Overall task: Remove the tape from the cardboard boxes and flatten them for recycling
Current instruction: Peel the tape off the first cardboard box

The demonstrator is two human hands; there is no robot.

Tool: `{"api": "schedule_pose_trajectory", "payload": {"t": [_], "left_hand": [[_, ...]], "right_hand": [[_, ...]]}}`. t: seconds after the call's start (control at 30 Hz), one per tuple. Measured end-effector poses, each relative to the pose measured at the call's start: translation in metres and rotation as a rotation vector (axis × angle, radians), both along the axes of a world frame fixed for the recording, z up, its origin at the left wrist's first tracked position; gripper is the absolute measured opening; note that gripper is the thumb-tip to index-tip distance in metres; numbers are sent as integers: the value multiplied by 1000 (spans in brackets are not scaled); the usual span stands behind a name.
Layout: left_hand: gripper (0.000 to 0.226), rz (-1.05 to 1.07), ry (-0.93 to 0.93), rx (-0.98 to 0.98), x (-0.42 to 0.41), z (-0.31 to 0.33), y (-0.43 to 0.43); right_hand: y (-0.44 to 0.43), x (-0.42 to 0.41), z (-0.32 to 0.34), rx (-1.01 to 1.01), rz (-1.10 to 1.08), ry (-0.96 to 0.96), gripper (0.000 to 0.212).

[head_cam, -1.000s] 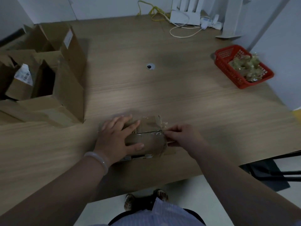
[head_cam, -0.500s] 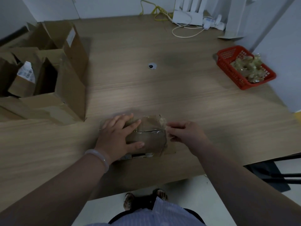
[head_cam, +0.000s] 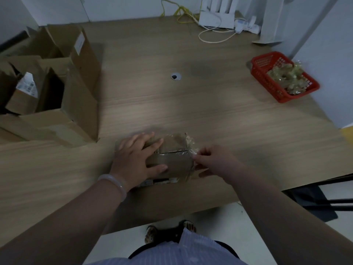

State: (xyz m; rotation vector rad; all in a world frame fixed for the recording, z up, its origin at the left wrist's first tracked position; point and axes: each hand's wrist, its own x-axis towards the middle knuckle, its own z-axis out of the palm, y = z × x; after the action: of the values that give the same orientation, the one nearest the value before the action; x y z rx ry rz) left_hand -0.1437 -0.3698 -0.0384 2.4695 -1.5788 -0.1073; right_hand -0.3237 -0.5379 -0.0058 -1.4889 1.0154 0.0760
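Right hand [head_cam: 214, 161] has crept inward, pinching crinkly clear tape [head_cam: 191, 145] on cardboard box [head_cam: 172, 162].

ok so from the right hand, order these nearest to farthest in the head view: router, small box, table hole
From the right hand:
1. small box: right beside it, on its left; the hand pinches tape at the box's end.
2. table hole: mid-table, ahead and slightly left.
3. router: far edge, by the wall.

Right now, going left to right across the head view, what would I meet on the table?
Open cardboard boxes → left hand → small taped box → right hand, its fingers pinching loose tape → red basket.
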Motion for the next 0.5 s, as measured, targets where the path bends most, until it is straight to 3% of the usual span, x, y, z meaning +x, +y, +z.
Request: {"api": "schedule_pose_trajectory", "payload": {"t": [0.17,0.37,0.5], "left_hand": [[80,5,6,29,1,0,1],[81,-1,-8,45,0,1,1],[80,-8,-10,37,-1,1,0]], "right_hand": [[-1,-8,7,39,30,8,14],[-11,-11,10,-298,-22,32,19],[-16,-5,2,-586,17,48,10]]}}
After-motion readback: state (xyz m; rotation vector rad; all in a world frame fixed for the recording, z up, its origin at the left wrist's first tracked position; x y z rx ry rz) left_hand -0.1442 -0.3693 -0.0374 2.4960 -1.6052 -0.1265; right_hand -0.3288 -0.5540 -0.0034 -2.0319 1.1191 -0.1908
